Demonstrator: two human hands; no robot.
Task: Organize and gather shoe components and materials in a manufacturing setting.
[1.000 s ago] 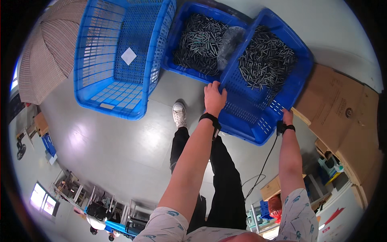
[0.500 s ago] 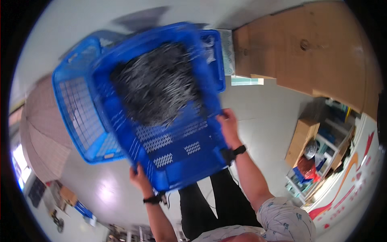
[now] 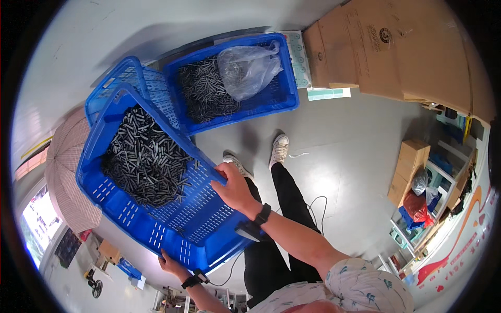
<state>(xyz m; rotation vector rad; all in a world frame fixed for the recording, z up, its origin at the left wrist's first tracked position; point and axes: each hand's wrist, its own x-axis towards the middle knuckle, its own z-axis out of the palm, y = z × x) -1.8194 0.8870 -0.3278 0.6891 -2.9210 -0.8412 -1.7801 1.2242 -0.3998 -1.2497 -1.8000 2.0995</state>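
A large blue plastic basket (image 3: 206, 216) hangs tilted in front of me, between both hands. Many short black-and-grey tube-like pieces (image 3: 148, 161) are heaped toward its far end, while its perforated near end shows bare. My right hand (image 3: 234, 189) is closed over the right rim. On the near left side, my left hand (image 3: 172, 265) grips the edge, its fingers partly hidden beneath the basket. Beyond it stands another blue basket (image 3: 274, 99) by the wall, with similar pieces and a clear plastic bag (image 3: 248, 73) in it.
A lighter blue basket (image 3: 112, 81) stands behind the held one. On the left is a checked umbrella (image 3: 70, 161). Stacked cardboard boxes (image 3: 391, 57) line the far right, and a shelf with bags (image 3: 417, 206) stands at right. A cable (image 3: 321, 206) lies near my legs.
The held basket has moved left and nearer, and turned. This uncovers the second basket with its pieces and plastic bag, and my shoes.
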